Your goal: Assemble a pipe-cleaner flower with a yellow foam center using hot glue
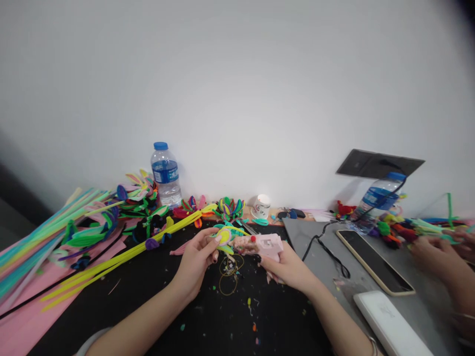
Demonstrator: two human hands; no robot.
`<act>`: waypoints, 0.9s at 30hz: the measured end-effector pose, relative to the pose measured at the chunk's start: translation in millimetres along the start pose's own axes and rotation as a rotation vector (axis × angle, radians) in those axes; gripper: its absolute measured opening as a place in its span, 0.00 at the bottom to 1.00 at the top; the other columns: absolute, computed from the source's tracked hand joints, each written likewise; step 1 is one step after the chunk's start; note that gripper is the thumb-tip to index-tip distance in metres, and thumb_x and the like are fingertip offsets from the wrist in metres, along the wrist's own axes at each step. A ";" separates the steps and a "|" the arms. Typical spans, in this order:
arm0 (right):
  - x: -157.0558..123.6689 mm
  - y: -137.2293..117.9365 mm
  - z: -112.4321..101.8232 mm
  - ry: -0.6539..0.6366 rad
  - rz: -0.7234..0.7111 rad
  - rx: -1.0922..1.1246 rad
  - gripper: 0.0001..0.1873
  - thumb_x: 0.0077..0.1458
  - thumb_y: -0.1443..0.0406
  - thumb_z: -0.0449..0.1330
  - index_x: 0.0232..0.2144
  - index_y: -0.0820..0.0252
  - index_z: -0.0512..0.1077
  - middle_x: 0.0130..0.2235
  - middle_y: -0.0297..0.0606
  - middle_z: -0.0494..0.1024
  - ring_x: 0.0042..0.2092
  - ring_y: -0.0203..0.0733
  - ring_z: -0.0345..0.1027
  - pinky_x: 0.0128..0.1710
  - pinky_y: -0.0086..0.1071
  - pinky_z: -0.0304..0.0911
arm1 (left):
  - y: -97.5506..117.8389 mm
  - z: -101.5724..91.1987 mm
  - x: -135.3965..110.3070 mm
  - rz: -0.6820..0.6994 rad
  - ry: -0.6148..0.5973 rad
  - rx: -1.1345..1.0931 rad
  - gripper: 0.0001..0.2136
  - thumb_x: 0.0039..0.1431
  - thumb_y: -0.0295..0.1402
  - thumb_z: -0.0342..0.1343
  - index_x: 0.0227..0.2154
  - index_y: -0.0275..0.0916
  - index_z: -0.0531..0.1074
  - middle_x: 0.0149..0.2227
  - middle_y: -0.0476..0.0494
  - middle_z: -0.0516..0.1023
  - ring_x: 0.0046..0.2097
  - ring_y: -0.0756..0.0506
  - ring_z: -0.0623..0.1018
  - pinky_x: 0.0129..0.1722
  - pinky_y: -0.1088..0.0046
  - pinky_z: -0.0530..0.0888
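Note:
My left hand (198, 254) pinches a small yellow and white fuzzy pipe-cleaner piece (224, 237), with green bits around it. In my right hand (282, 266) is a pale pink boxy tool (267, 244) with a red spot near its front. Its front end points left and comes close to the piece, but I cannot tell whether they touch. Below my hands, thin tan loops (227, 284) lie on the black mat (208, 321). Yellow pipe cleaners (122, 257) run in a bundle to the left of my left hand.
Coloured pipe cleaners (48, 232) lie on pink sheets (55, 316) at left. A water bottle (165, 175) and a paper cup (261, 206) stand by the wall. On the right are a phone (374, 262), a white power bank (389, 324) and another person's hand (434, 254).

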State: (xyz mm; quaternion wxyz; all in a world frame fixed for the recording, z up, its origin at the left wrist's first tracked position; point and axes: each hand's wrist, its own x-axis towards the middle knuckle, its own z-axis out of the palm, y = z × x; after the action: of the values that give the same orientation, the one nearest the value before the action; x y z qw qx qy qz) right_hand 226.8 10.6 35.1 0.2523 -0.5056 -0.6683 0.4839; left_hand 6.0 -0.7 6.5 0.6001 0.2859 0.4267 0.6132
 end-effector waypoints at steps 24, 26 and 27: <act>15.4 49.6 -82.3 0.612 0.406 -0.960 0.20 0.57 0.63 0.53 0.49 0.70 0.64 0.39 0.56 0.77 0.41 0.56 0.73 0.34 0.35 0.57 | 4.8 5.1 -3.9 0.146 -0.145 0.266 0.13 0.45 0.37 0.66 0.33 0.37 0.75 0.22 0.51 0.72 0.23 0.51 0.70 0.24 0.77 0.67; 15.3 51.4 -81.7 0.574 0.431 -0.976 0.18 0.57 0.62 0.52 0.47 0.70 0.65 0.38 0.56 0.77 0.40 0.56 0.74 0.34 0.35 0.57 | 2.9 3.5 -2.7 0.151 -0.162 0.283 0.13 0.46 0.37 0.65 0.33 0.37 0.75 0.23 0.50 0.73 0.24 0.51 0.71 0.25 0.76 0.68; 14.7 51.3 -81.3 0.569 0.434 -0.981 0.19 0.58 0.61 0.52 0.47 0.70 0.65 0.38 0.56 0.77 0.39 0.56 0.74 0.33 0.35 0.58 | 1.8 2.5 -2.0 0.154 -0.169 0.292 0.12 0.47 0.37 0.65 0.33 0.36 0.75 0.24 0.50 0.74 0.24 0.51 0.71 0.25 0.76 0.68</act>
State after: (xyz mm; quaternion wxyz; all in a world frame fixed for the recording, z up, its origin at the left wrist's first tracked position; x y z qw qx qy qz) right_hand 310.8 57.0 19.5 0.0541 -0.7971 -0.6014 0.0059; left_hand 7.5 -2.0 9.6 0.5372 0.4524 0.4360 0.5628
